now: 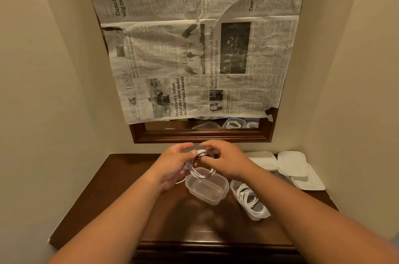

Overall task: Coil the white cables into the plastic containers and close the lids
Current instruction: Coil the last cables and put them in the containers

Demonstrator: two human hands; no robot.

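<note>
Seen from my remote desk: 2 hands work above a dark wooden table (194,224); the left hand (172,164) curls round a loosely coiled white cable (199,174); the right hand (224,160) pinches its upper loops, just over an empty clear rectangular plastic container (207,200). Beside it, to the right, 1 open container (257,217) holds a coiled cable (248,199); flat white lids (293,164) lie apart by the wall. By my reckoning, 1 cable is stowed; this coil and all the lids remain.

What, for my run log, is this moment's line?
left hand, right hand hold white cable | over empty container | second container filled, unlidded
</note>
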